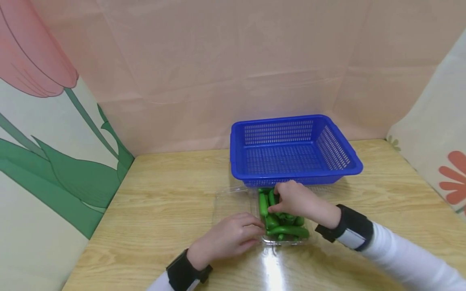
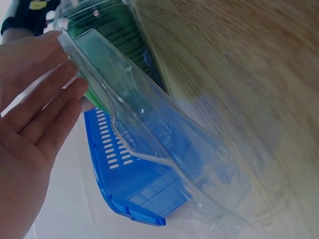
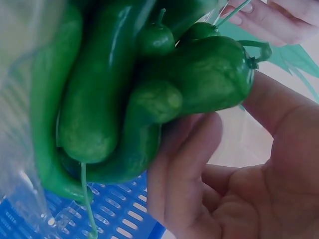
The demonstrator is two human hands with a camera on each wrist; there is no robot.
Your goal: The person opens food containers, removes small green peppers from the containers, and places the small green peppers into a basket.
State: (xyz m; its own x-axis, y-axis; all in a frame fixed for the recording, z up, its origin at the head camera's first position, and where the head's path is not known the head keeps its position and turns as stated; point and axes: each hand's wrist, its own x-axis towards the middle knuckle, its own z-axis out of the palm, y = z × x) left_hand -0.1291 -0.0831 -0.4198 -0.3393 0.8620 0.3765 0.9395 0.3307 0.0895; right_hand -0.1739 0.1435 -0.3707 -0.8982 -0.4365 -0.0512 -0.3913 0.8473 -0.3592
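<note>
The right hand [image 1: 296,201] curls its fingers around green peppers [image 1: 282,220] inside the clear plastic container [image 1: 233,198]. The left hand [image 1: 229,236], fingers straight, rests against the container's near-left edge. The empty blue basket [image 1: 291,151] sits just beyond, touching the container, nearer the right hand.

Finding no readable text, labels, brands, numbers or signs anywhere in these views; seeing only printed flower and leaf patterns on the surrounding cloth panels [image 1: 54,153], nothing lettered.
</note>
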